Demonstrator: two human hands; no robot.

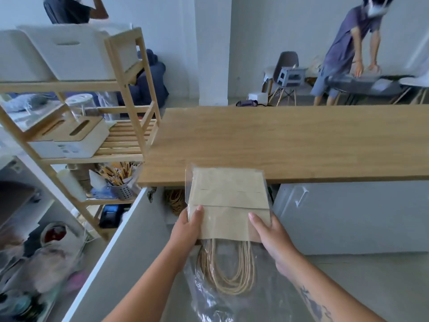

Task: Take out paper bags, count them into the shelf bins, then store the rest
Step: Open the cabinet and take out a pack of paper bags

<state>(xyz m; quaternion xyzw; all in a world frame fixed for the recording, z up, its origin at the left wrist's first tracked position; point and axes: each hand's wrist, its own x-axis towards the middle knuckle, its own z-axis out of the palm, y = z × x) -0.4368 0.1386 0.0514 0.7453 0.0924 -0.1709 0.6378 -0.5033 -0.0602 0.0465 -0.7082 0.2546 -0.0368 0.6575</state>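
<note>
So far the work is barely begun. The paper bags point(228, 203) sit as one flat stack inside a clear plastic sleeve point(209, 291), their twine handles point(226, 270) hanging out of the stack's near end into the loose plastic. The left hand point(185, 228) is closed on the stack's near left edge, thumb on top and fingers underneath; the right hand point(271, 233) grips the near right edge the same way. Between them the stack is carried in the air, its far end just over the near edge of the desk point(290, 140), which lies beyond both hands.

None of the bags looks drawn from the sleeve yet, and nothing is counted out. Off to the left of the left hand stands the wooden shelf point(130, 94) with its white bins point(67, 52) on the top tier; whether they hold anything cannot be told. By my judgement, unwrapping, counting into the bins and storing the remainder all lie ahead.
</note>
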